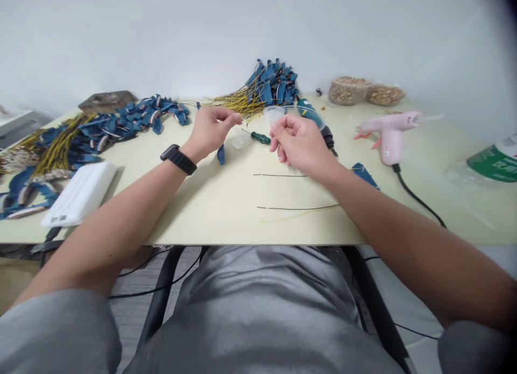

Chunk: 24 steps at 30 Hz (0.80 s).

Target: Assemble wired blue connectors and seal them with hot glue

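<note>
My left hand point(214, 127), with a black watch on the wrist, is raised over the table with thumb and fingertips pinched together. A blue piece point(221, 154) shows just below it. My right hand point(297, 142) is held to its right, its fingers curled and pressed to the thumb. What either hand holds is too small to make out. Between them on the table lie a green-handled screwdriver point(260, 138) and a small clear plastic piece point(241, 140). Thin dark wires point(299, 208) lie near the front, partly under my right forearm, beside another blue piece point(365, 175).
Blue pieces with yellow wires point(270, 85) are heaped at the back, more point(117, 123) at left. A white power bank point(81, 193) lies front left. At right are a pink glue gun point(391, 134), a bottle point(493, 161) and tubs of small brown bits point(348, 90).
</note>
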Each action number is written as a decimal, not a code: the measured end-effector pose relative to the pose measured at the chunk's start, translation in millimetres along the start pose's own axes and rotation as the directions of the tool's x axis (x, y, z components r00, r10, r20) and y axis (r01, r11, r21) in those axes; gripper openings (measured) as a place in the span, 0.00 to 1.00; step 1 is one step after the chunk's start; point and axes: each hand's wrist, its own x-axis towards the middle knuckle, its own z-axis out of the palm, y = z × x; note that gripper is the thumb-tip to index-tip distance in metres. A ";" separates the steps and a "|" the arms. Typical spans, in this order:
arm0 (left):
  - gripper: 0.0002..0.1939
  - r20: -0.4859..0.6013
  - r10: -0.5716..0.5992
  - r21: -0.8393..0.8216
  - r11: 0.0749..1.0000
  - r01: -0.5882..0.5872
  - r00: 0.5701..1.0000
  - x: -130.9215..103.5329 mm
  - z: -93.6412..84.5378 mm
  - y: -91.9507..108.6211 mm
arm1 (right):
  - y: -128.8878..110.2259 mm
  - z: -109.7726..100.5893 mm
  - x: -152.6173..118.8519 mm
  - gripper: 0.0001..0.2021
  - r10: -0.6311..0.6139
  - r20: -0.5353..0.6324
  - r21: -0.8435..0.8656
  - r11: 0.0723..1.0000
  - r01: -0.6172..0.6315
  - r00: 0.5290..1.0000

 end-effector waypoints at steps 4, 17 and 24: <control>0.05 -0.062 0.223 0.220 0.954 -0.204 0.973 4.3 -4.6 -8.6 | -7.4 1.4 -2.9 0.21 0.063 -0.023 -0.018 0.998 -0.063 0.998; 0.10 0.257 0.640 0.443 0.587 -0.677 0.724 -11.7 23.7 -5.4 | -6.4 4.2 -4.1 0.22 0.121 -0.008 0.102 0.988 -0.119 0.993; 0.10 0.242 0.593 0.503 0.600 -0.622 0.768 -6.7 17.6 -8.1 | -15.5 4.1 -5.3 0.20 0.218 0.047 0.256 0.940 -0.223 0.975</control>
